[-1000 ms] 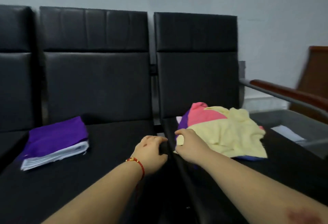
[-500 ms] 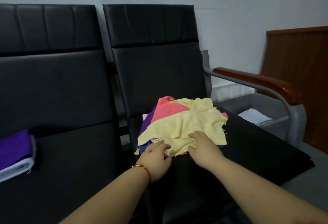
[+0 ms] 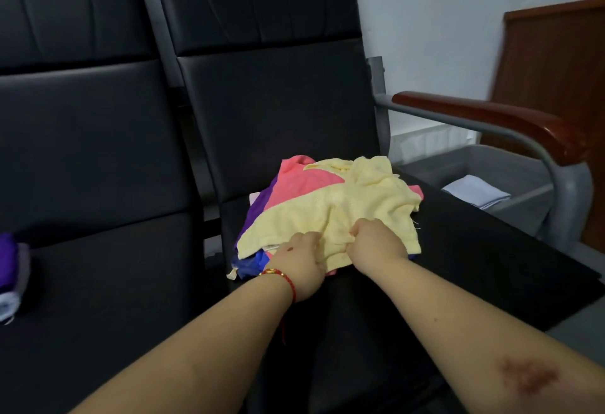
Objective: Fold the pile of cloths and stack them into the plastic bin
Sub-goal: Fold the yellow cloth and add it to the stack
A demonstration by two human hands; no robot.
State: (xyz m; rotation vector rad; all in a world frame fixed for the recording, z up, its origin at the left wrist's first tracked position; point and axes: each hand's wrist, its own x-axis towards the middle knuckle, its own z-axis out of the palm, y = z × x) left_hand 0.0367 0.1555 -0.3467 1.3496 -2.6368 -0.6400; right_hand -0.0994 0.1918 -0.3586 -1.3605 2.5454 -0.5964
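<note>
Both hands, left hand [image 3: 302,263] and right hand [image 3: 376,243], now clutch yellow cloth [image 3: 360,213] on black seat [image 3: 474,266].

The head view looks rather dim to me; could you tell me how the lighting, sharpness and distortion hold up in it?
Head view: dim and flat; the black seat loses detail in shadow, while the yellow cloth reads clearly. Head view: the wooden panel at right is softly smeared. Head view: wide-angle stretch enlarges both forearms at the bottom edge; no glare.
</note>
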